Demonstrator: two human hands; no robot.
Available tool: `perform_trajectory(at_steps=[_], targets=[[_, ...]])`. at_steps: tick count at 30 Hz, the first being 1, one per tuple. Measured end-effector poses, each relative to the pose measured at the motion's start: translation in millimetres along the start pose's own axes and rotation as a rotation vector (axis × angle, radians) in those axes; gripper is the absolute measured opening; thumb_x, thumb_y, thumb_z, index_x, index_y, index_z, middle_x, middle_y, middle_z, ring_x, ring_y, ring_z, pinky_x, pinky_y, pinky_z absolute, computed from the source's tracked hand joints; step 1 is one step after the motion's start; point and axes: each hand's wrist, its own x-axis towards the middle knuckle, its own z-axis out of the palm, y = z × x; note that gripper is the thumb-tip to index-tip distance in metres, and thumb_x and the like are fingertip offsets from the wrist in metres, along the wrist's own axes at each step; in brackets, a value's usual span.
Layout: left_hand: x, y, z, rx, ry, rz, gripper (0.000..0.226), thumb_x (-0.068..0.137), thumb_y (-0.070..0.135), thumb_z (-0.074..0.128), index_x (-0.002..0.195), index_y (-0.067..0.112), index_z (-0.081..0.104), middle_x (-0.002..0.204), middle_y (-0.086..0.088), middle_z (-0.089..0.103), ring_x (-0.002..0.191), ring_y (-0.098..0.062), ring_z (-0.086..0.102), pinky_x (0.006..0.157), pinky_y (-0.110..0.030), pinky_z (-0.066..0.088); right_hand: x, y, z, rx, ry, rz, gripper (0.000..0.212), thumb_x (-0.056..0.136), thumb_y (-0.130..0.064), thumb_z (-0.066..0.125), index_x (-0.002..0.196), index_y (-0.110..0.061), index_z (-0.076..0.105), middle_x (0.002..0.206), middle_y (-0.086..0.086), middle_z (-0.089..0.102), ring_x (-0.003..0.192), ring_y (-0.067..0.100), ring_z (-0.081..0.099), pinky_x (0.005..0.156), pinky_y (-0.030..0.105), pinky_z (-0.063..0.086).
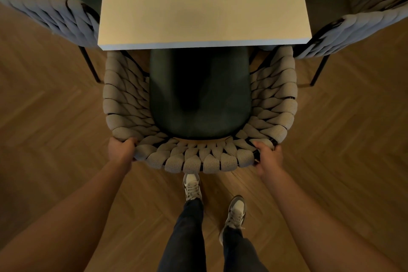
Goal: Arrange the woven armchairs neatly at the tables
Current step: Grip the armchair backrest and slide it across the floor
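Woven armchair (199, 157) faces table (203, 6); both hands grip backrest.

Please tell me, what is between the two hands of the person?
In the head view, the curved woven back rim of the armchair spans the stretch between the left hand and the right hand; each hand grips one end of it.
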Motion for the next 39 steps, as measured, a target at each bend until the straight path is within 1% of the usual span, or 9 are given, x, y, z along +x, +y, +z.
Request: perform_trajectory(at_steps=[7, 10, 15, 19, 24, 27, 30, 35, 39], targets=[[6, 10, -2, -0.009, -0.005, 0.006, 0.048, 0.096, 0.012, 0.059, 0.140, 0.012, 0.039, 0.135, -0.017, 0.050, 0.111, -0.036, 0.055, 0.077, -0.047, 0.053, 5, -3, 15, -0.008, -0.015, 0.007, 0.041, 0.086, -0.004, 0.071, 0.113, -0.025, 0.049, 0.104, 0.001, 0.062, 0.103, 0.029, 0.063, 0.083, 0.050, 0.055], [4, 10, -2, -0.025, -0.024, 0.006, 0.051, 0.097, 0.012, 0.058, 0.144, 0.013, 0.036, 0.137, -0.015, 0.048, 0.118, -0.038, 0.054, 0.083, -0.050, 0.053, 6, -1, 13, -0.027, -0.004, -0.010, 0.040, 0.086, -0.005, 0.072, 0.112, -0.025, 0.049, 0.104, 0.001, 0.062, 0.105, 0.030, 0.063, 0.086, 0.052, 0.055], [-9, 2, 2, -0.012, -0.014, 0.006, 0.047, 0.099, 0.012, 0.056, 0.142, 0.012, 0.037, 0.138, -0.016, 0.048, 0.118, -0.038, 0.053, 0.083, -0.049, 0.053, 5, -1, 3, -0.041, 0.009, -0.026, 0.035, 0.086, -0.004, 0.071, 0.101, -0.028, 0.052, 0.106, 0.003, 0.064, 0.105, 0.031, 0.064, 0.089, 0.055, 0.054], [-25, -9, 9, -0.027, -0.026, -0.007, 0.049, 0.098, 0.010, 0.056, 0.143, 0.012, 0.036, 0.138, -0.016, 0.048, 0.121, -0.038, 0.052, 0.085, -0.050, 0.053, 4, -5, -13, -0.038, -0.008, -0.033, 0.035, 0.088, -0.003, 0.068, 0.107, -0.026, 0.051, 0.102, 0.000, 0.063, 0.104, 0.029, 0.063, 0.085, 0.050, 0.055], [-35, -16, 15, -0.035, -0.027, -0.007, 0.047, 0.097, 0.009, 0.058, 0.140, 0.012, 0.038, 0.134, -0.016, 0.049, 0.117, -0.038, 0.054, 0.079, -0.048, 0.053, 5, -4, -31, -0.035, -0.004, -0.035, 0.037, 0.088, -0.004, 0.068, 0.113, -0.025, 0.051, 0.103, 0.000, 0.062, 0.103, 0.029, 0.062, 0.081, 0.049, 0.054], [-40, -22, 17, -0.031, -0.031, 0.000, 0.047, 0.096, 0.009, 0.059, 0.138, 0.012, 0.039, 0.131, -0.015, 0.051, 0.114, -0.037, 0.056, 0.077, -0.048, 0.054, 6, 1, -42, -0.042, 0.002, -0.033, 0.036, 0.087, -0.005, 0.069, 0.110, -0.027, 0.052, 0.105, 0.000, 0.063, 0.102, 0.029, 0.063, 0.082, 0.050, 0.055], [-45, -26, 18, -0.037, -0.024, 0.012, 0.045, 0.094, 0.008, 0.061, 0.135, 0.010, 0.041, 0.124, -0.014, 0.052, 0.103, -0.032, 0.057, 0.068, -0.045, 0.054, 6, 4, -48, -0.054, -0.014, -0.043, 0.033, 0.086, -0.006, 0.070, 0.102, -0.030, 0.054, 0.109, 0.003, 0.065, 0.100, 0.028, 0.064, 0.081, 0.049, 0.055], [-45, -32, 18, -0.017, -0.019, -0.001, 0.044, 0.094, 0.009, 0.061, 0.134, 0.012, 0.042, 0.126, -0.016, 0.052, 0.106, -0.034, 0.057, 0.073, -0.049, 0.055, 9, 8, -55, -0.060, -0.008, -0.040, 0.036, 0.086, -0.008, 0.070, 0.108, -0.030, 0.053, 0.115, 0.005, 0.065, 0.104, 0.030, 0.064, 0.085, 0.053, 0.055], [-44, -33, 18, -0.008, -0.020, 0.010, 0.043, 0.095, 0.011, 0.062, 0.134, 0.011, 0.043, 0.127, -0.016, 0.053, 0.107, -0.035, 0.058, 0.072, -0.048, 0.055, 10, 8, -56, -0.062, 0.002, -0.036, 0.038, 0.086, -0.008, 0.070, 0.113, -0.029, 0.052, 0.117, 0.006, 0.064, 0.105, 0.031, 0.064, 0.084, 0.052, 0.055]])
